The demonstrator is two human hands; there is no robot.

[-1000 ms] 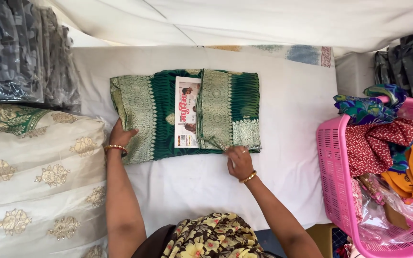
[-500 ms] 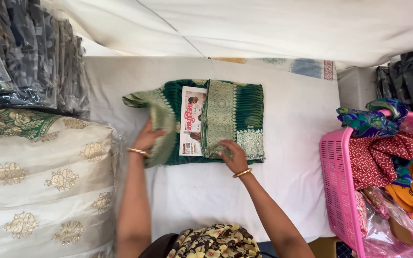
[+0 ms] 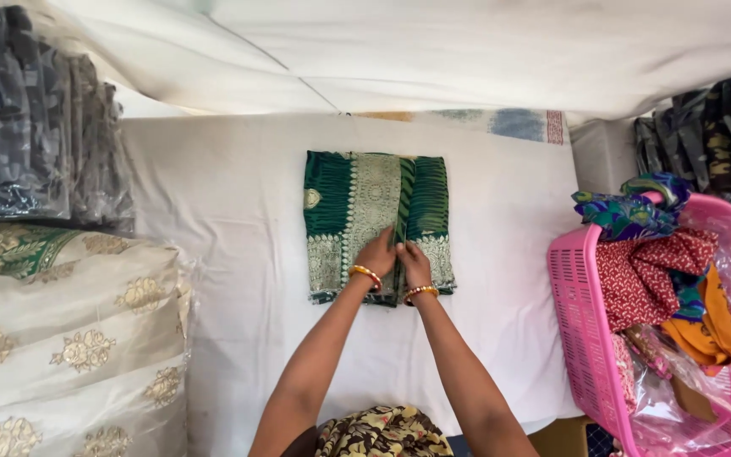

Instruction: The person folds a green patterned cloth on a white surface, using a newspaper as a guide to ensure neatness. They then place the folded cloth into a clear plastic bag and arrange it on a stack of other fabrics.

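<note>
Hands, left hand [image 3: 376, 254] and right hand [image 3: 414, 263], press folded brocade green cloth [image 3: 357, 199].

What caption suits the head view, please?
Both hands, left hand and right hand, press a folded green sari.

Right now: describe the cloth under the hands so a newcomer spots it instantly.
Start at the white sheet in the middle. The folded green and gold fabric lies at its centre, both hands resting on its near edge. It is the only cloth lying alone.
</note>
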